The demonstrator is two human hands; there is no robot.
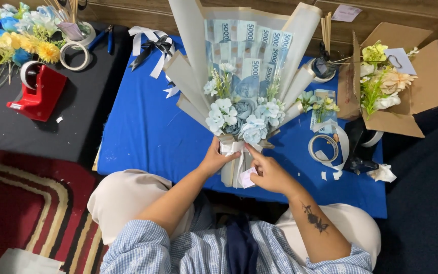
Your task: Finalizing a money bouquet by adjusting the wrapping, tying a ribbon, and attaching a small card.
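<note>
Nearest the camera, both forearms reach up from the lap toward the middle of the view. The left hand (214, 161) comes in from seven o'clock, its fingers curled closed around the wrapped stem of the bouquet (242, 96); the thumb side faces up, and the fingertips are hidden behind the stem. The right hand (269, 172) enters from five o'clock, a dark tattoo on the forearm, index finger stretched out and pressing the white ribbon (233, 148) at the stem, the other fingers loosely bent around a small white scrap (247, 177); whether they pinch it firmly is hard to tell.

The bouquet stands at the centre of the blue desk (143, 137), fanning toward twelve o'clock: pale blue flowers low, folded banknotes behind, cream paper cones at the sides. Its top is cut off by the frame edge.

At three o'clock lies a roll of tape (324, 148) and, beyond, an open cardboard box (422, 86) of flowers. At ten o'clock a red tape dispenser (39, 96) sits on a dark surface.
</note>
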